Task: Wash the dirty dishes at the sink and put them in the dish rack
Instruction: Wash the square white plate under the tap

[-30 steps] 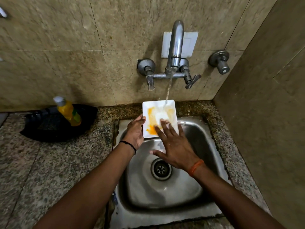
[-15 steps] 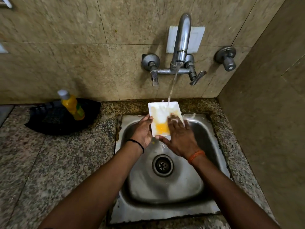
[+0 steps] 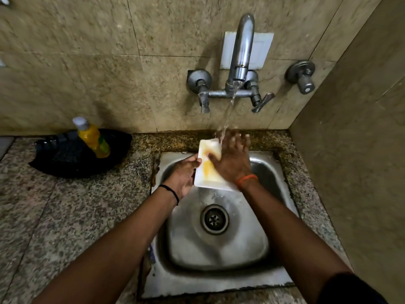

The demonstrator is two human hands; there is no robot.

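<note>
white square plate, orange-stained, held tilted over the steel sink under running tap water. left hand grips its left edge; right hand lies flat, fingers spread, on its face.

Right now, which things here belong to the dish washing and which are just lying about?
In use: white plate, left hand, right hand, tap running, sink.

Lying about: yellow bottle, black tray under it, wall valve, countertop.
</note>
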